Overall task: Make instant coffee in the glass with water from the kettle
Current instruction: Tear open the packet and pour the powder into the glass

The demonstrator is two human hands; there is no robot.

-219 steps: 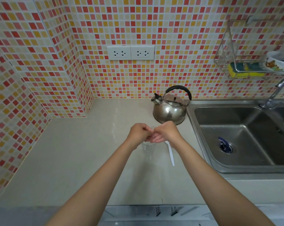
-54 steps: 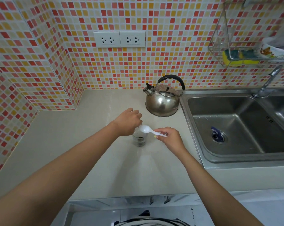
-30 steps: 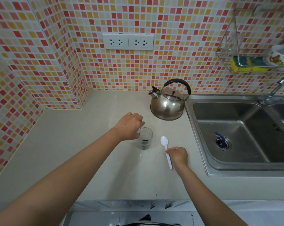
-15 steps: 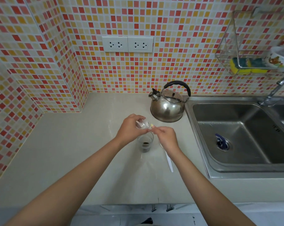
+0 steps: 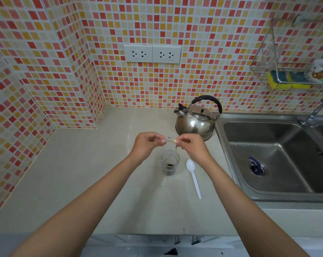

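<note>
While the beige counter [image 5: 94,182] takes up most of the view, with the steel sink [image 5: 231,164] set into its right side, only a few things on it belong to the job. Largest of these is the steel kettle [image 5: 195,125], standing upright at the back against the sink's edge, lid on, black handle arched over it; what it holds cannot be seen. Nearer the person, roughly in the middle of the counter, stands the glass [image 5: 170,164], upright, with a dark layer of what looks like coffee granules in the bottom and no water yet. Just right of it, apart from it, lies a white plastic spoon [image 5: 194,177], bowl toward the kettle.

Above the glass both hands meet. The left hand [image 5: 147,143] and the right hand [image 5: 191,145] each have thumb and fingertips pinched closed on the ends of a small clear sachet [image 5: 170,141] with a yellowish spot at the right-hand end; a thin dark thread seems to fall from it toward the glass, though it is too fine to be sure whether that is powder pouring.

As a judgement, the task is about a third done: the powder is going in or nearly all in, while lifting the kettle, pouring the water and stirring with the spoon are all left.
</note>
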